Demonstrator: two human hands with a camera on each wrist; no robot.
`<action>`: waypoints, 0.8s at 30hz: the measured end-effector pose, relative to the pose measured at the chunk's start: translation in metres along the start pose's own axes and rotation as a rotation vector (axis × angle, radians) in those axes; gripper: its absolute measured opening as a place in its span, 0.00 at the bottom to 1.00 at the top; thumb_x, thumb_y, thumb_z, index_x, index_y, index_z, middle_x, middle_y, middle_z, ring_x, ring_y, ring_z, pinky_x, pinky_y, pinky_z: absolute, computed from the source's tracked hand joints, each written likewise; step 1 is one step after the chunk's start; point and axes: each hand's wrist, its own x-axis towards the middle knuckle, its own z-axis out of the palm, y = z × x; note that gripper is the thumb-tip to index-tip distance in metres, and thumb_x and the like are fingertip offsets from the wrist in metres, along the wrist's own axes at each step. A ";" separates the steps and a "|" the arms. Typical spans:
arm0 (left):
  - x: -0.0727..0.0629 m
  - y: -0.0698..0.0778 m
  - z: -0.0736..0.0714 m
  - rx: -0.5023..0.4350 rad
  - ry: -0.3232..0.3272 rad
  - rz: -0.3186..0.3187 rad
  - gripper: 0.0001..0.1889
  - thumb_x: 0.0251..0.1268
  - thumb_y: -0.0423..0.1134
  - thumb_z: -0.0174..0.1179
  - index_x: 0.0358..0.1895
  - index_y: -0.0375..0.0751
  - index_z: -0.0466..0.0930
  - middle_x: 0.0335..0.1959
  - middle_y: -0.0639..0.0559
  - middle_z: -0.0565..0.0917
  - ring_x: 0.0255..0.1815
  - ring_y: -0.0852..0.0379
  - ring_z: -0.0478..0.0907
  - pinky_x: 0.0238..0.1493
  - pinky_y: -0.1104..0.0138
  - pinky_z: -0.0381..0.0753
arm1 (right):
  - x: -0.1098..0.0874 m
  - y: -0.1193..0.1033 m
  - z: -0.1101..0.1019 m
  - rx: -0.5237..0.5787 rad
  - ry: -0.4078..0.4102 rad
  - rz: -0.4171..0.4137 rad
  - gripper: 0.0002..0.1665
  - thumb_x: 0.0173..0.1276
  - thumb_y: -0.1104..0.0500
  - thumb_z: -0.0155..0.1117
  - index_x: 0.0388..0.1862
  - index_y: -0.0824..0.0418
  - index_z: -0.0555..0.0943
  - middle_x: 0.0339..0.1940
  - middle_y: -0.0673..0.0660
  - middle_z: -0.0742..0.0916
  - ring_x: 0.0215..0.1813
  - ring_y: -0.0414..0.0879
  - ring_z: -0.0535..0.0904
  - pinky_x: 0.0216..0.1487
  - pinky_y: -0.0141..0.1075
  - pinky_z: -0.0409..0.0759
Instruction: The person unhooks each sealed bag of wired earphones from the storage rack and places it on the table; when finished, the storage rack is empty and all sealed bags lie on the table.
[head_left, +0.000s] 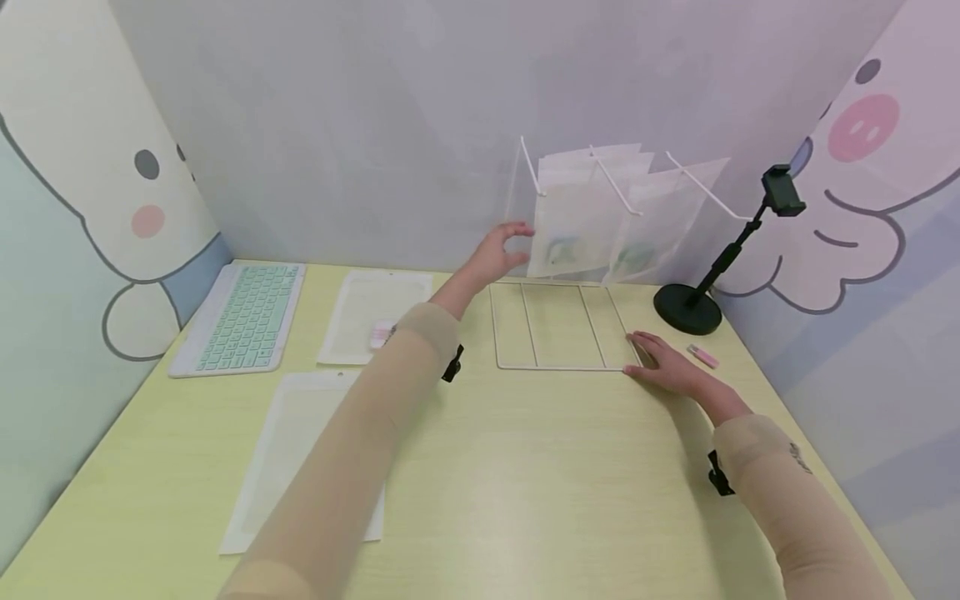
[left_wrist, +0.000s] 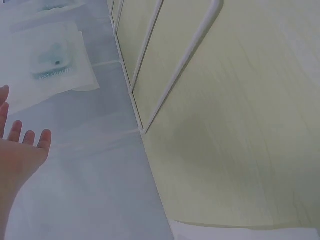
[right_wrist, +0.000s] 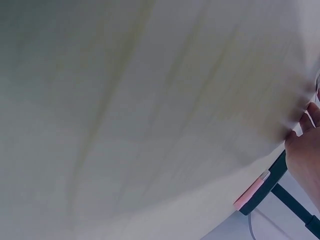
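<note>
A white wire rack (head_left: pixel 551 367) stands on the table at the back wall, its base flat and its upper prongs pointing outward. Translucent zip pouches (head_left: pixel 573 221) with a small greenish print hang from the prongs. My left hand (head_left: pixel 495 254) is raised beside the leftmost pouch, fingers loosely bent and nothing in them. In the left wrist view, a gap separates that hand (left_wrist: pixel 22 155) from the printed pouch (left_wrist: pixel 52 60). My right hand (head_left: pixel 663 362) lies at the front right corner of the rack's base, fingers and thumb spread and touching the frame.
Flat white pouches (head_left: pixel 296 425) lie at left, and another (head_left: pixel 375 292) behind them bears a small pinkish item (head_left: pixel 381 335). A mint-keyed keyboard (head_left: pixel 251 321) sits far left. At right stand a black phone stand (head_left: pixel 686 310) and a pink stick-like item (head_left: pixel 702 357).
</note>
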 end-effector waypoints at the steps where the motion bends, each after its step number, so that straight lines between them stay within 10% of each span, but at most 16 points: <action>1: 0.001 0.000 0.001 0.011 -0.005 0.002 0.24 0.64 0.33 0.59 0.64 0.43 0.70 0.73 0.50 0.60 0.74 0.51 0.52 0.74 0.58 0.49 | 0.000 0.000 0.000 0.000 -0.001 -0.001 0.47 0.65 0.42 0.60 0.73 0.65 0.55 0.73 0.72 0.56 0.73 0.69 0.48 0.68 0.63 0.48; 13: 0.005 -0.001 0.012 0.022 -0.046 0.007 0.29 0.60 0.24 0.52 0.67 0.41 0.66 0.72 0.50 0.61 0.74 0.51 0.53 0.67 0.61 0.65 | 0.001 0.002 0.000 -0.001 -0.007 0.004 0.47 0.66 0.42 0.60 0.74 0.65 0.54 0.73 0.71 0.55 0.73 0.68 0.47 0.68 0.63 0.48; 24: -0.002 -0.006 0.007 0.065 0.049 0.093 0.24 0.63 0.24 0.53 0.62 0.41 0.73 0.65 0.50 0.71 0.67 0.53 0.65 0.63 0.62 0.70 | 0.001 0.000 0.001 0.002 0.008 -0.012 0.46 0.67 0.44 0.60 0.73 0.66 0.55 0.73 0.72 0.55 0.73 0.69 0.47 0.68 0.63 0.48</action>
